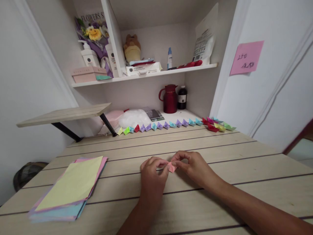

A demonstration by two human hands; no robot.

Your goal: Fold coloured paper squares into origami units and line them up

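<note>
From my remote view, I see the left hand point(154, 173) and the right hand point(193, 164) pinching a small folded pink paper point(172, 168) below the frame's centre, over the worktop point(117, 209); a coloured paper stack point(73, 182) lies lower left; beyond, paper boats point(159, 125) line the middle; behind them stands a red jug point(170, 99).
</note>
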